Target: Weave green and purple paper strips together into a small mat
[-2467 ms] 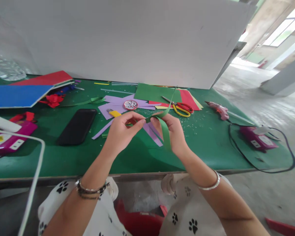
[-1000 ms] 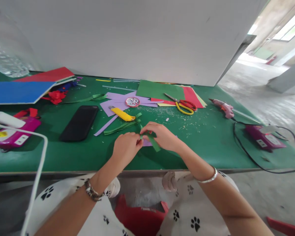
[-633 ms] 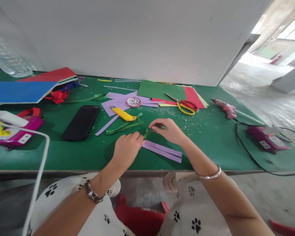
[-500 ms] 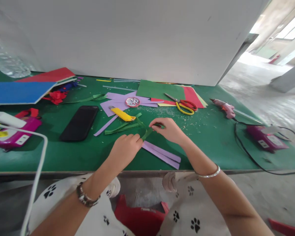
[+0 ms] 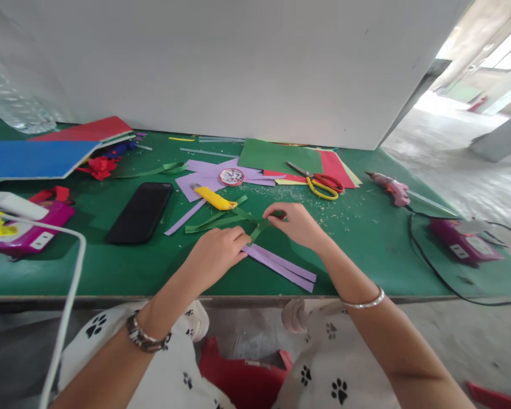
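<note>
A short green paper strip (image 5: 260,228) stretches between my two hands just above the green table (image 5: 357,250). My left hand (image 5: 215,254) pinches its lower end with fingers curled, near the table's front edge. My right hand (image 5: 296,223) pinches the upper end between thumb and fingertips. Two purple paper strips (image 5: 281,266) lie flat on the table under and to the right of my hands. More green strips (image 5: 215,219) lie just beyond my left hand.
A yellow utility knife (image 5: 213,197), a black phone (image 5: 140,211), purple paper with a round tin (image 5: 231,176), scissors (image 5: 319,184) on green and red sheets, a pink glue gun (image 5: 387,187) with cable, pink boxes (image 5: 25,233) and a blue sheet (image 5: 29,158) lie around. A white wall stands behind.
My hands came down from mid-air to the table with the green strip. The purple strips came into view beneath them. In the last half second the hands barely moved.
</note>
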`<state>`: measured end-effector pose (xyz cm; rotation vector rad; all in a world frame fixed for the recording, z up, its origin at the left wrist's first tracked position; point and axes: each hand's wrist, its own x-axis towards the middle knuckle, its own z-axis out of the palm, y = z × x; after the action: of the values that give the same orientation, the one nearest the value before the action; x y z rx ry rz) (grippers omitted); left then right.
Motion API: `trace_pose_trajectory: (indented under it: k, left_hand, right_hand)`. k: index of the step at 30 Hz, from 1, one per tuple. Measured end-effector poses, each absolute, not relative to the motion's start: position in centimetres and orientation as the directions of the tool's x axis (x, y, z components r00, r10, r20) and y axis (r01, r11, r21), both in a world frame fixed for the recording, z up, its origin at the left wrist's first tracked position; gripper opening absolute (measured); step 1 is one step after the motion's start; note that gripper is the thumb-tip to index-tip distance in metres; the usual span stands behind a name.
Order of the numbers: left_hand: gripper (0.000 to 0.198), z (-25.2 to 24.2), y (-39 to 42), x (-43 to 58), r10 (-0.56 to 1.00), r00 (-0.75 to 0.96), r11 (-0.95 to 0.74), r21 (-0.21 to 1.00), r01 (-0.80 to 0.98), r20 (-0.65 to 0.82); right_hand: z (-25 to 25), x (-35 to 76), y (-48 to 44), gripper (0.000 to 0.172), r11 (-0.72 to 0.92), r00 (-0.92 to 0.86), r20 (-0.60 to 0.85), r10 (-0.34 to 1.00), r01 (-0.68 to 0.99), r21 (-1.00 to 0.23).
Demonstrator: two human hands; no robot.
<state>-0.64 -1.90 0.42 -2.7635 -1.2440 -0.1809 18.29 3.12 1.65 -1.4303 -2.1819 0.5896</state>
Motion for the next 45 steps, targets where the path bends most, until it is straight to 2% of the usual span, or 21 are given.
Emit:
trace_pose_trajectory:
  k: [2,7,9,11,14,16,18,23,25,28,30,33,35,38,42,45]
  left_hand:
    - [0.007,0.3,-1.8,-0.7,0.709,0.692,-0.694,-0.04,0.719,0.136]
    - [0.013,0.1,-1.7,-0.8,0.684,0.72,-0.725,0.0,0.688,0.118]
    - [0.015,0.2,-1.8,-0.8,0.693,0.714,-0.719,0.02,0.695,0.099]
    - [0.016,0.4,-2.0,-0.8,0.704,0.706,-0.71,0.025,0.704,0.075]
    - [0.015,0.8,-2.4,-0.6,0.708,0.704,-0.705,0.004,0.709,0.048]
    - [0.016,1.0,-2.7,-0.3,0.719,0.694,-0.694,-0.018,0.72,0.039]
    - [0.016,1.2,-3.0,0.0,0.735,0.677,-0.676,-0.049,0.735,0.025]
    - [0.017,1.4,-3.1,0.5,0.739,0.673,-0.67,-0.077,0.738,0.032]
    - [0.016,1.3,-3.0,0.8,0.741,0.67,-0.666,-0.072,0.742,0.048]
    - [0.01,1.1,-3.1,1.4,0.771,0.633,-0.628,-0.08,0.774,0.071]
    - [0.013,1.0,-3.2,1.7,0.787,0.611,-0.604,-0.09,0.792,0.093]
    - [0.021,0.8,-3.2,2.0,0.782,0.612,-0.605,-0.09,0.791,0.117]
    - [0.023,0.8,-3.2,1.9,0.778,0.618,-0.612,-0.086,0.786,0.117]
    - [0.023,0.9,-3.2,1.7,0.784,0.614,-0.609,-0.078,0.79,0.093]
    - [0.017,1.1,-3.4,1.6,0.797,0.597,-0.594,-0.062,0.802,0.088]
    - [0.015,1.3,-3.4,1.6,0.799,0.594,-0.591,-0.06,0.805,0.094]
  right_hand:
    - [1.6,18.4,3.1,0.015,0.364,-0.35,0.146,0.925,0.714,-0.599]
    - [1.7,18.8,3.3,0.015,0.359,-0.361,0.146,0.921,0.64,-0.679]
    - [1.8,18.9,3.3,0.015,0.353,-0.358,0.137,0.923,0.655,-0.668]
    - [1.9,19.0,3.3,0.017,0.339,-0.314,0.146,0.938,0.75,-0.568]
    - [2.2,19.2,3.2,0.021,0.256,-0.208,0.206,0.956,0.935,-0.244]
    - [2.4,19.4,3.1,0.023,0.208,-0.187,0.252,0.95,0.976,-0.06]
    - [2.7,19.4,3.0,0.023,0.213,-0.205,0.286,0.936,0.977,0.002]
    - [4.1,17.3,3.0,0.019,0.301,-0.254,0.281,0.926,0.944,-0.137]
    - [4.8,15.4,3.0,0.019,0.424,-0.387,0.219,0.896,0.892,-0.158]
    - [5.5,11.4,3.4,0.022,0.67,-0.67,0.061,0.74,0.727,-0.151]
    - [5.4,8.5,3.9,0.023,0.773,-0.784,-0.042,0.619,0.618,-0.146]
    - [4.5,4.8,5.2,0.036,0.871,-0.873,0.013,0.488,0.486,-0.066]
    - [3.6,3.2,6.2,0.042,0.887,-0.886,-0.031,0.462,0.461,0.031]
    - [2.7,2.2,7.5,0.029,0.901,-0.894,-0.115,0.434,0.431,0.049]
    - [2.4,2.6,8.5,0.017,0.891,-0.877,-0.173,0.448,0.453,0.007]
    - [2.1,2.8,9.0,0.017,0.903,-0.897,-0.135,0.422,0.428,-0.021]
